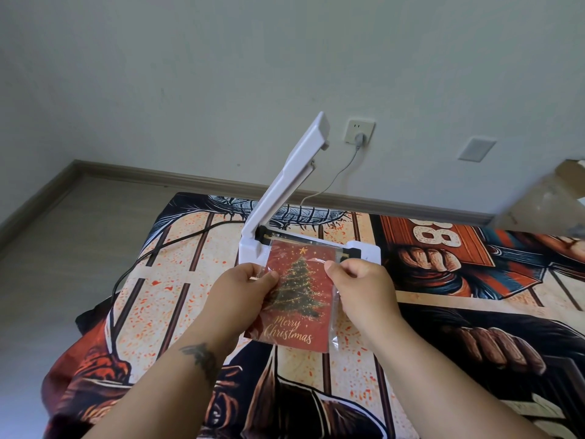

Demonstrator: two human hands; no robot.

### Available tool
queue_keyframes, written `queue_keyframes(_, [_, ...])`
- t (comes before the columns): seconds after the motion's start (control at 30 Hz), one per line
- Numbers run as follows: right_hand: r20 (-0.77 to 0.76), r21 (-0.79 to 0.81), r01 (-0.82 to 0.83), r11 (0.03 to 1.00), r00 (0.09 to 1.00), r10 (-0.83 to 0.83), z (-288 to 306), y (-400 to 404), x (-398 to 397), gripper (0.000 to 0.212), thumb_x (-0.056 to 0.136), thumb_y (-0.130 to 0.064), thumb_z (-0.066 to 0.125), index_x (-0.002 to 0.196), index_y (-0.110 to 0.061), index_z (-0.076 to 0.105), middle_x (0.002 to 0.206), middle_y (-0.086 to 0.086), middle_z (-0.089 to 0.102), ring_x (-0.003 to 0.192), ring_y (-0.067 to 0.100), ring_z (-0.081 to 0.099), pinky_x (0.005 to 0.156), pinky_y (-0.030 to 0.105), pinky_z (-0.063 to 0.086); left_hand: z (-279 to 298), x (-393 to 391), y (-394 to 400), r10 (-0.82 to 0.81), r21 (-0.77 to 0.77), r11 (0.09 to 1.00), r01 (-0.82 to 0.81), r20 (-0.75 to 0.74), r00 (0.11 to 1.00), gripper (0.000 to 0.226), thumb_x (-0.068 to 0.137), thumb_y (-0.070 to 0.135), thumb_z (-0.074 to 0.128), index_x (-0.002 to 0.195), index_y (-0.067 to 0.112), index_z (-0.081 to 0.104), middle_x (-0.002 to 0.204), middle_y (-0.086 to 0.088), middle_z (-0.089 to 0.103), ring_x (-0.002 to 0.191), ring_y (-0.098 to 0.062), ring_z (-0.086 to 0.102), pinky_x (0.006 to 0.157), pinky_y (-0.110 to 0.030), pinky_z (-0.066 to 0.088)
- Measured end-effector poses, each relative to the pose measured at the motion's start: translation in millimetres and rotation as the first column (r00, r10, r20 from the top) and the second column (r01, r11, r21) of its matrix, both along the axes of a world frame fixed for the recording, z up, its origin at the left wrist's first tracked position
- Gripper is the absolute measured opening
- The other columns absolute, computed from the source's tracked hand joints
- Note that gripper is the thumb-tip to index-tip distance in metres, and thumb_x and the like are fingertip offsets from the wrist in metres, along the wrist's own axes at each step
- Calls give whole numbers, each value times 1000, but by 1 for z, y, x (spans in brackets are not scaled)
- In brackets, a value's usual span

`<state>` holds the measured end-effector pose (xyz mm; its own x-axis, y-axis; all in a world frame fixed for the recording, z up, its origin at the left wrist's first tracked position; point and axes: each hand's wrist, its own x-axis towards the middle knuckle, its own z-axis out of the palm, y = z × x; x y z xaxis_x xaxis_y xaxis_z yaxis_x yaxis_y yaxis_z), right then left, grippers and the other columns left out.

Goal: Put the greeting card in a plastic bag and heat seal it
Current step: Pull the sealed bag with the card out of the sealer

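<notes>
A red greeting card (296, 296) with a Christmas tree and "Merry Christmas" sits inside a clear plastic bag (333, 324). My left hand (243, 289) pinches the bag's left edge. On the right edge, my right hand (361, 283) pinches it too. The bag's top edge lies over the sealing strip of a white heat sealer (364, 250). The sealer's lid arm (294, 172) stands raised, tilted up to the right.
A patterned blanket (443, 327) covers the floor under the sealer. The sealer's cable runs to a wall socket (359, 132); a black cable (152, 248) crosses the blanket at left. A cardboard box (550, 198) sits at the right edge. Bare floor lies to the left.
</notes>
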<state>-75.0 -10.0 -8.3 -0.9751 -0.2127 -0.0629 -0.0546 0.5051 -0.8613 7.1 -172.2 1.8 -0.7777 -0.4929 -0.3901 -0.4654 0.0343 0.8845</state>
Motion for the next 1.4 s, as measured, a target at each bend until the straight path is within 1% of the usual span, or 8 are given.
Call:
queue_keyframes(0.27, [-59,-11,-29,1000,998,29,6,-1,2,40,87,-42,57,68,-8,64,66,18,67,61,37,60,56,35,42,-5,-2,-1,6,-2,1000,-6,17,1000,21,91,33,63,86,13,68,79,-8,76,60,-19,74,45,-25,54])
queue_keyframes(0.57, [-62,-47,-46,998,997,43,18,2,5,39,87,-43,57,68,-10,65,64,17,66,52,27,58,52,38,46,5,0,3,4,-14,1000,-3,24,1000,28,94,36,56,86,12,68,80,-5,74,68,-18,68,53,-26,43])
queue_keyframes(0.77, [-73,-42,-5,999,997,2,21,26,0,43,87,-42,60,59,-10,57,39,-8,39,39,8,34,48,27,30,10,1,11,-56,61,996,60,-57,997,15,90,17,59,77,16,67,70,1,68,59,-12,59,52,-24,40])
queue_keyframes(0.87, [-52,-62,16,998,998,-20,28,39,0,37,86,-44,59,66,-14,65,46,-9,51,42,6,43,51,27,37,13,1,18,-95,117,987,108,-107,990,17,90,7,59,79,16,67,63,5,70,53,-5,63,47,-15,44])
queue_keyframes(1.03, [126,-107,6,994,992,8,40,66,9,39,73,-64,60,76,-27,69,60,-16,66,53,-2,56,61,26,43,18,0,31,-110,171,975,142,-183,977,9,92,11,59,88,12,68,72,-1,70,73,-24,63,76,-44,47])
queue_keyframes(1.13, [257,-101,-81,992,961,105,39,85,17,53,53,-75,63,83,-33,69,85,-11,75,78,5,66,68,27,46,22,-1,40,-86,169,978,122,-206,975,15,91,13,60,80,21,67,63,9,69,64,-14,60,68,-34,44])
queue_keyframes(1.3, [284,-222,-112,969,943,174,37,102,28,22,74,-46,71,83,-26,69,84,10,72,67,11,65,59,23,49,28,-2,55,-36,141,987,70,-227,973,10,91,15,61,86,20,67,66,9,72,66,-13,62,62,-30,43])
queue_keyframes(1.4, [217,-216,-107,970,964,155,34,110,31,10,85,-23,65,76,-25,65,61,1,66,61,11,63,58,25,45,29,-2,64,-20,140,989,55,-241,970,9,92,15,60,90,19,67,70,8,75,68,-12,65,66,-32,44])
